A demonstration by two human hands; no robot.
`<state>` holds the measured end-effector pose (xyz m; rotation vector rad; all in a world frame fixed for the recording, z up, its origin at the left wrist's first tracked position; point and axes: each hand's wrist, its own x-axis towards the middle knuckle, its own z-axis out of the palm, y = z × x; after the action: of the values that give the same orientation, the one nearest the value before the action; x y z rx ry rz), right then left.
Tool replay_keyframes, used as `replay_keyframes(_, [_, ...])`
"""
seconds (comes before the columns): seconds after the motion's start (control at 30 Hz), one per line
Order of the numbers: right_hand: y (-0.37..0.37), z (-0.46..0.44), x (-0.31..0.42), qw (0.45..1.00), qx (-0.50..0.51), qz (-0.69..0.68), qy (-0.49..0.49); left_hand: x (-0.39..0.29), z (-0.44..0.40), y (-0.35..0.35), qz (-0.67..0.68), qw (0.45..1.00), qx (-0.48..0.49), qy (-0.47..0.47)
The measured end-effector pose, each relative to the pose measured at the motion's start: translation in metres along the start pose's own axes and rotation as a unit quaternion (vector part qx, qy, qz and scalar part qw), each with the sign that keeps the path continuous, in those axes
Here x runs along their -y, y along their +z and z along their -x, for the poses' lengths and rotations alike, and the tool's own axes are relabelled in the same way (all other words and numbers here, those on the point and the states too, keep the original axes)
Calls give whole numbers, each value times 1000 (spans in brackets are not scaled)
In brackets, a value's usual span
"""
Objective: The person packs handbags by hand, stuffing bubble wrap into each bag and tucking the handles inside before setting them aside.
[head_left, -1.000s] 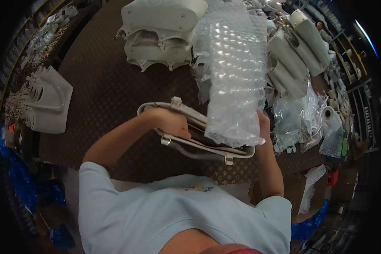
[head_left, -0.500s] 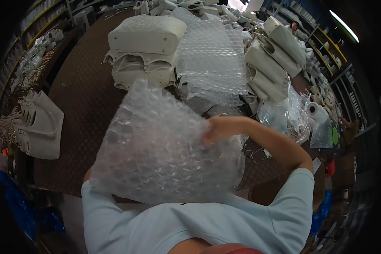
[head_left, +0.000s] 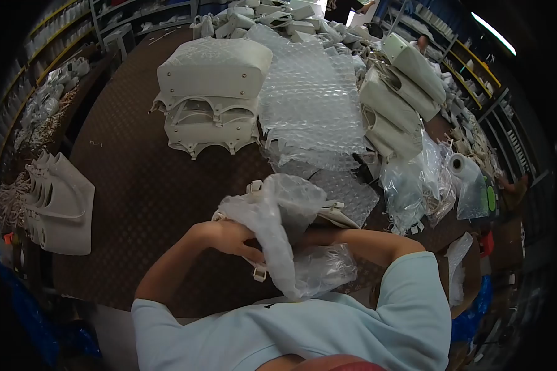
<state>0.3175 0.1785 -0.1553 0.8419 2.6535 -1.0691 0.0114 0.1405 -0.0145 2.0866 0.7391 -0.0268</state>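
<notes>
In front of my body a cream handbag (head_left: 335, 215) lies with its mouth toward me, its straps and buckles showing at the edges. A crumpled sheet of bubble wrap (head_left: 275, 241) is bunched in and over its opening. My left hand (head_left: 234, 240) is closed on the bag's left rim, beside the wrap. My right hand reaches in from the right behind the bubble wrap; the wrap hides its fingers, and only the forearm (head_left: 365, 242) shows clearly.
Cream handbags (head_left: 213, 74) are stacked ahead on the brown table (head_left: 124, 185). Next to them is a pile of bubble wrap sheets (head_left: 312, 93). More handbags (head_left: 393, 111) and clear plastic bags (head_left: 408, 179) lie to the right. Flat cream pieces (head_left: 65, 204) sit at the left edge.
The bubble wrap sheet, spread wide before me earlier, is now crumpled at the handbag's opening. My left hand has come into view on the bag; my right hand has moved down behind the wrap.
</notes>
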Motion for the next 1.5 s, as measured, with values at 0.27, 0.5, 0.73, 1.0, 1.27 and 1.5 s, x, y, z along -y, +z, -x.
replay_keyframes(0.27, [-9, -12, 24, 999, 15, -19, 33, -39, 28, -16, -11, 987, -105, -123])
replay_keyframes(0.5, [-30, -24, 43, 999, 16, -11, 50, -68, 19, -17, -173, 878, -437, 85])
replay_keyframes(0.73, [-36, 0, 18, 995, -3, 4, 101, -7, -11, 21, -246, 849, -386, 266])
replay_keyframes(1.0, [-23, -9, 13, 991, -71, -61, 93, -28, -5, 51, -115, 846, -496, -158])
replay_keyframes(1.27, [-76, 9, 65, 889, 26, -428, 160, -19, -8, 36, -108, 868, -448, -184])
replay_keyframes(1.5, [-88, -10, 108, 931, 45, -294, 211, -11, 10, 36, -139, 896, -412, -86])
